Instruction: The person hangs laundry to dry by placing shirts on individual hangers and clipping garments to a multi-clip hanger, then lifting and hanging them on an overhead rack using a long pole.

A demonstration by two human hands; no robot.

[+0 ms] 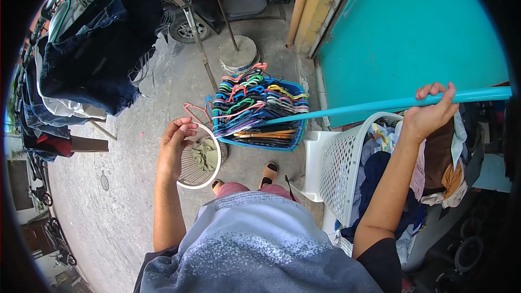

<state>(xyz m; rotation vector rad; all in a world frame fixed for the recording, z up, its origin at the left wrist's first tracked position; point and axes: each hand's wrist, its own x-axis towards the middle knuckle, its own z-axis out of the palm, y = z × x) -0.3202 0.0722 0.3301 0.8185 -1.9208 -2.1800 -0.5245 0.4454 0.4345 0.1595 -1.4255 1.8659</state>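
Gripping long light-blue pole (353, 109) in right hand (430, 116) at three o'clock, extending far end to multicoloured hangers (249, 110) in blue plastic basket (261, 145) at twelve; holding left hand (175, 140) half-open, apparently empty, at nine.

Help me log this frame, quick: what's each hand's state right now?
Left hand: partly open, fingers bent, nothing visible in it.
Right hand: closed on the blue pole.

hangers (247, 95) in a crate (260, 146), left of the laundry basket (339, 176).
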